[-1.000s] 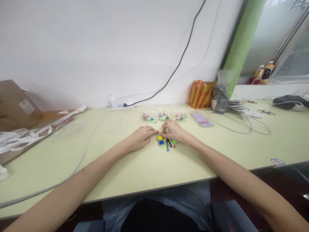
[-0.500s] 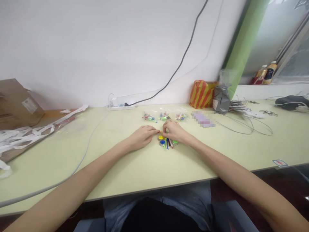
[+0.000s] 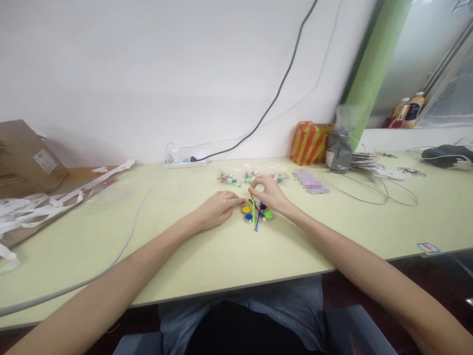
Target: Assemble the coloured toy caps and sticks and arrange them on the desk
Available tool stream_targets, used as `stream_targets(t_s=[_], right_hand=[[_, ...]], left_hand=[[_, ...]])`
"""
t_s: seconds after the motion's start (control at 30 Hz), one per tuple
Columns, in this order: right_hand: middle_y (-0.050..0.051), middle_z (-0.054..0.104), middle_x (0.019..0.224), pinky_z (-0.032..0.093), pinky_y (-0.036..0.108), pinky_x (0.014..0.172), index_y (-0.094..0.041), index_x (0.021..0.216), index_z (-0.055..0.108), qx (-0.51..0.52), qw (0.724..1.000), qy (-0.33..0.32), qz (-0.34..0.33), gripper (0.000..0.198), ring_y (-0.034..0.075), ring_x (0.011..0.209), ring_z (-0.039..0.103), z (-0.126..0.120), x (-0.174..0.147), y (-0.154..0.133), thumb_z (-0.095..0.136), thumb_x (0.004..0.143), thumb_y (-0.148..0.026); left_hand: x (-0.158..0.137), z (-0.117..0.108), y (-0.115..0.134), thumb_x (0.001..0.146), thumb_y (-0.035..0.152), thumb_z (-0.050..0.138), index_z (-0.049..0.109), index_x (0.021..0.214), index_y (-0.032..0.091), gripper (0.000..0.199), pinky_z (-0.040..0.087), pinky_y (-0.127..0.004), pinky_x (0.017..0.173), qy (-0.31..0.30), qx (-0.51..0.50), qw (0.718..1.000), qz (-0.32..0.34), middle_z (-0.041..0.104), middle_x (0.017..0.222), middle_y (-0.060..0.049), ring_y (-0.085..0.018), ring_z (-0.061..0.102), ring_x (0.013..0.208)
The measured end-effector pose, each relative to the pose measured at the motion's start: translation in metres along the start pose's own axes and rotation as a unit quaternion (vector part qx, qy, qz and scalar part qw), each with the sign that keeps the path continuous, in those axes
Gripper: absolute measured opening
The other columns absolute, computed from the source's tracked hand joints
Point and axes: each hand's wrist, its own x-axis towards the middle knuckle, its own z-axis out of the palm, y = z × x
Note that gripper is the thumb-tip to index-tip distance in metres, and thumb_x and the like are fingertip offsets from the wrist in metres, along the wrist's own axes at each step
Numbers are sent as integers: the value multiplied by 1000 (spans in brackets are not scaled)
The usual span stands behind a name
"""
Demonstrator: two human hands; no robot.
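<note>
My left hand (image 3: 219, 209) lies on the table with its fingers stretched out. Its index fingertip is beside a small red-tipped piece (image 3: 243, 201). Raised over the small plastic parts, my right hand (image 3: 268, 193) pinches thumb and forefinger around the top of a thin green stick (image 3: 253, 211). A blue stick (image 3: 258, 218) slants just to its right. Round pieces lie around the sticks: a yellow disc (image 3: 246, 210), a blue disc (image 3: 248, 217) and a green disc (image 3: 268, 215). A dark round piece (image 3: 263, 208) is partly hidden near my right hand.
Clear bags of coloured parts (image 3: 229, 178) lie behind my hands. A blurred-out phone-like item (image 3: 311, 182) is to the right, before a striped bag (image 3: 308, 144). A power strip (image 3: 185, 163) sits by the wall; a grey cable (image 3: 129, 236) crosses the table at left, near white straps (image 3: 62, 201).
My right hand has risen slightly away from the parts, with the green stick now showing below its fingertips. The blue stick has shifted and slants more. My left hand has stayed put.
</note>
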Motion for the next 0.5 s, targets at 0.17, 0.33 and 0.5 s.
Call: stream_targets(t_s=[0.17, 0.33, 0.5], right_hand=[[6, 68, 90, 43, 38, 91, -20, 74, 65, 34, 998, 60, -15, 13, 24, 94, 61, 0, 1, -2, 63, 86, -26], [4, 66, 84, 45, 35, 82, -21, 74, 65, 68, 989, 127, -18, 19, 21, 85, 60, -6, 1, -9, 61, 89, -31], [3, 66, 75, 44, 31, 69, -19, 74, 67, 145, 976, 161, 31, 27, 17, 71, 57, -15, 1, -18, 62, 90, -40]], left_hand=[[1, 1, -2, 90, 7, 42, 60, 133, 24, 50, 43, -39, 106, -1, 4, 1000, 1, 64, 126, -7, -23, 57, 119], [0, 2, -2, 92, 8, 42, 59, 134, 26, 49, 43, -39, 105, -3, 7, 1000, -6, 64, 126, -6, -23, 57, 119], [1, -1, 2, 97, 13, 39, 59, 131, 25, 41, 41, -41, 107, 17, 5, 1000, -5, 60, 133, -7, -24, 53, 126]])
